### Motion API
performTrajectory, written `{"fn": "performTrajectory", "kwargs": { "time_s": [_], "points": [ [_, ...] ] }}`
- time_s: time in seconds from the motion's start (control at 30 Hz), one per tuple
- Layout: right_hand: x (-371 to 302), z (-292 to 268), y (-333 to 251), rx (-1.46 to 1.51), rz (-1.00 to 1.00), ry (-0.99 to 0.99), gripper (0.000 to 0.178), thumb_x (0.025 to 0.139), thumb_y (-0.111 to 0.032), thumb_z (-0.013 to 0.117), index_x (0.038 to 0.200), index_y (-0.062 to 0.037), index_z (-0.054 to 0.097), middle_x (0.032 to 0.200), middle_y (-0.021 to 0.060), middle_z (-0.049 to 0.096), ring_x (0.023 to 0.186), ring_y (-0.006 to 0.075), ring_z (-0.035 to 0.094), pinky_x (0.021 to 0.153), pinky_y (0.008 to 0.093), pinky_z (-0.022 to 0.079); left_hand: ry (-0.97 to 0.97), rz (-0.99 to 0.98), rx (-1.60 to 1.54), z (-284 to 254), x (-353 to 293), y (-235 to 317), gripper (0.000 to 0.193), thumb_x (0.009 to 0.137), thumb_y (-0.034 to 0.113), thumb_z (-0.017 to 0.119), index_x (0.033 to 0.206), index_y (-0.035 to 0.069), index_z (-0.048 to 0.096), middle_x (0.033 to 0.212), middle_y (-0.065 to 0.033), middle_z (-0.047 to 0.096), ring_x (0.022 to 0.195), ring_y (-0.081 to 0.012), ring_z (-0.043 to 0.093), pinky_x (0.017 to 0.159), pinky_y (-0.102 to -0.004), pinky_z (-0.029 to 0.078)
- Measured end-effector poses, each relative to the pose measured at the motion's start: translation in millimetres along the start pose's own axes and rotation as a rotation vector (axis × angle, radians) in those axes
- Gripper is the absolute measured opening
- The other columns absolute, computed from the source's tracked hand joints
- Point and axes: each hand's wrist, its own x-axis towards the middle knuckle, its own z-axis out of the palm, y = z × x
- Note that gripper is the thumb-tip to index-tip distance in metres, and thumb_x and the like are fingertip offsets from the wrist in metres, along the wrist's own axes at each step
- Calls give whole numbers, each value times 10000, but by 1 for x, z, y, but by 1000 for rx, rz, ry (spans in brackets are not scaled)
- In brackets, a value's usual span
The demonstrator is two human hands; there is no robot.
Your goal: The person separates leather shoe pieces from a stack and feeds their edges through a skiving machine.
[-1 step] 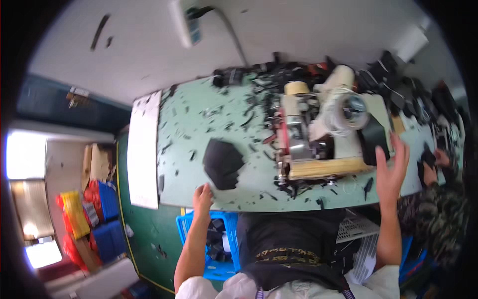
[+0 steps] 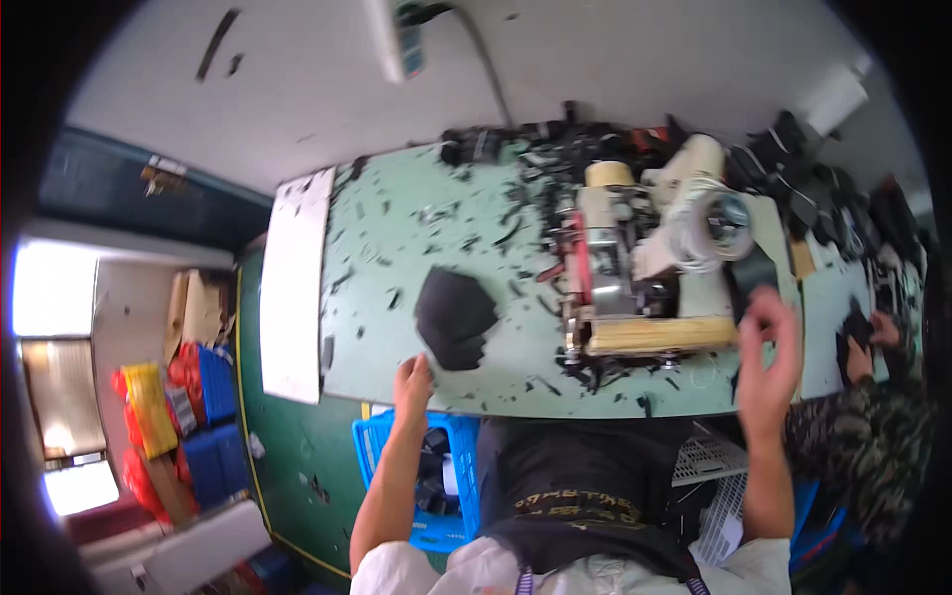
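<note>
My right hand [image 2: 768,349] is bent in at the right side of the machine. Its fingertips and thumb close on the lower edge of a black sheet-like piece [image 2: 754,272], though blur softens the contact. On the pale green table [image 2: 382,238] lies a stack of dark, angular cut pieces [image 2: 454,315]. My left hand [image 2: 414,383] is just below the stack's lower left side, at the table's front edge. Its fingers are curled together, and I see nothing in them. Between the hands stands a sewing-type machine [image 2: 610,273] with a pale wooden strip [image 2: 659,335] along its front.
Black scraps [image 2: 508,234] litter the table and heap along its back. A clear tape roll [image 2: 729,224] sits on the machine. Below the front edge stands a blue crate [image 2: 372,436]. A co-worker's hands [image 2: 861,359] handle a black piece at the far right.
My right hand has gone from spread fingers beside the black piece to fingers closed at its lower edge. The view has shifted slightly; my left hand stays by the stack.
</note>
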Motion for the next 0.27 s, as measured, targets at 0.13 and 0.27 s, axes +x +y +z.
{"fn": "performTrajectory", "kwargs": {
  "time_s": [0.13,0.27],
  "points": [
    [-51,107,-70,407,-4,-681,345,864,-26,584,1209,-6,572,1024,137,648,895,218,636,782,309,495,123,148,125,9,26,-15,505,894,465,591,1032,-18,650,770,-49,599,726,-141,550,629,-313,431],
    [-35,262,-20,148,-224,-581,467,921,-124,523,1350,24,409,1328,234,482,1238,368,466,1048,418,358,380,185,256,22,21,-16,555,844,479,643,1045,-38,620,911,-236,654,891,-360,621,798,-433,473]
  ]
}}
